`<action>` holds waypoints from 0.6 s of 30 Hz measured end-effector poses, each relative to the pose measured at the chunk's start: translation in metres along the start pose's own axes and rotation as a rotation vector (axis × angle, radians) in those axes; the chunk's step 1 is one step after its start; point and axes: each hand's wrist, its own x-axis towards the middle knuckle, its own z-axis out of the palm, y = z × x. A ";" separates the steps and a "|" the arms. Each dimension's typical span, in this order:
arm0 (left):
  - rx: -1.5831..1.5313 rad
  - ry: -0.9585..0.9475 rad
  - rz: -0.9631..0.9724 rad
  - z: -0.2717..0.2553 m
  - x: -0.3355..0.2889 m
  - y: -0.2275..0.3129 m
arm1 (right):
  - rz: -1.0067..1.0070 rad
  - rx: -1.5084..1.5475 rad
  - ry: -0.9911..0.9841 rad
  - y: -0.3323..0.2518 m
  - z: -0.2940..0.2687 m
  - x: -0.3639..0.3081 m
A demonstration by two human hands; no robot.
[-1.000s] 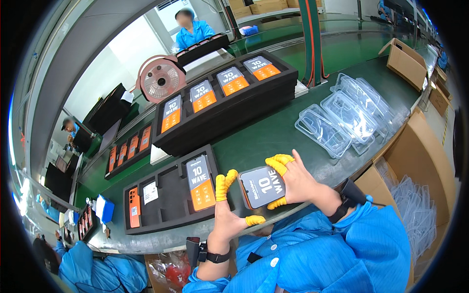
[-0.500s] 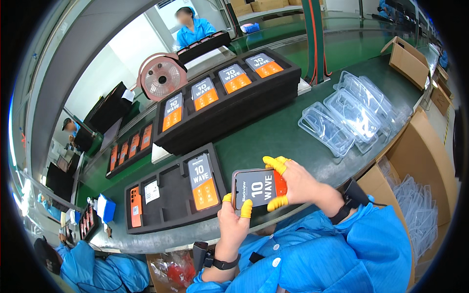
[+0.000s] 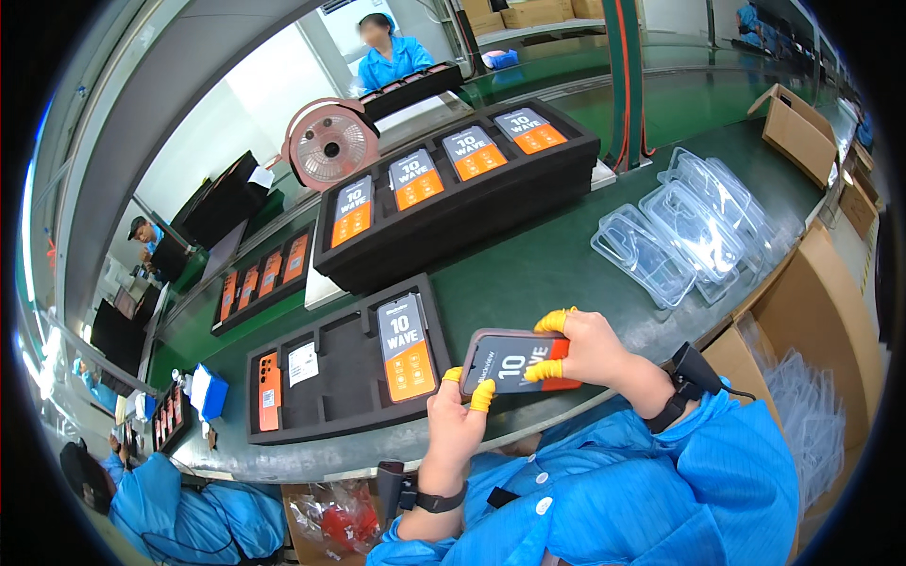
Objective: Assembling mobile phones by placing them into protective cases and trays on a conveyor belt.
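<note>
A smartphone (image 3: 491,363) with a grey and orange printed face is held sideways between my hands, above the bench's near edge. My left hand (image 3: 455,424) pinches its left end, thumb at the lower corner. My right hand (image 3: 596,351) grips the right end, with fingers along the far edge and the thumb over the printed face. Yellow finger cots cover several fingertips. Left of my hands lies a black foam tray (image 3: 354,407). It holds an orange phone (image 3: 269,396) back up and a phone with a printed face (image 3: 408,344); a white label (image 3: 303,362) shows between them.
Beyond stands a black foam tray stack (image 3: 472,212) bearing several phones, beside a pink fan (image 3: 330,149). Clear plastic cases (image 3: 689,231) are heaped at right, near an open carton (image 3: 797,132). A large cardboard box (image 3: 830,292) of clear plastic stands at my right. Co-workers sit around.
My right thumb has moved from below the phone's near edge onto its printed face, and the right fingers have shifted along the far edge. The bench scene has slid slightly right in view.
</note>
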 end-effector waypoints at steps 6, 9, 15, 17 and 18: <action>-0.684 -0.472 -0.012 -0.028 -0.009 -0.024 | 0.309 1.085 -0.111 -0.022 0.002 0.007; -0.310 -0.692 0.019 -0.011 -0.019 -0.013 | 0.266 1.418 -0.052 -0.038 0.022 0.019; -0.060 -0.226 0.024 -0.033 -0.027 -0.006 | 0.182 1.332 0.114 -0.065 0.050 0.027; -0.061 -0.243 0.058 -0.041 -0.023 -0.015 | 0.086 1.308 0.119 -0.070 0.058 0.030; -0.261 -0.231 0.012 -0.042 -0.023 -0.014 | 0.098 1.285 0.086 -0.070 0.063 0.030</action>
